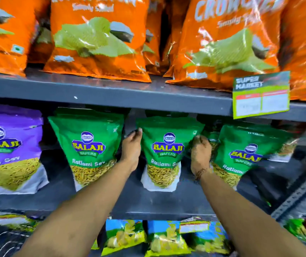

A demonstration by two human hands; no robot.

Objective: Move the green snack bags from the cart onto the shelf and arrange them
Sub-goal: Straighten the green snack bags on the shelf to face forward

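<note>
At frame centre, your left hand (pixel 131 147) and right hand (pixel 201 153) clasp the middle green bag (pixel 164 154) by its sides on the shelf (pixel 167 203); next, square it upright.

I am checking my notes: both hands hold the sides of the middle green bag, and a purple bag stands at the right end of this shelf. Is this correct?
Not quite. The head view shows the purple bag at the left end. The left hand and right hand do flank the middle green bag.

Glossy plastic green snack bags (pixel 164 149) on matt grey metal shelf (pixel 111 93).
</note>
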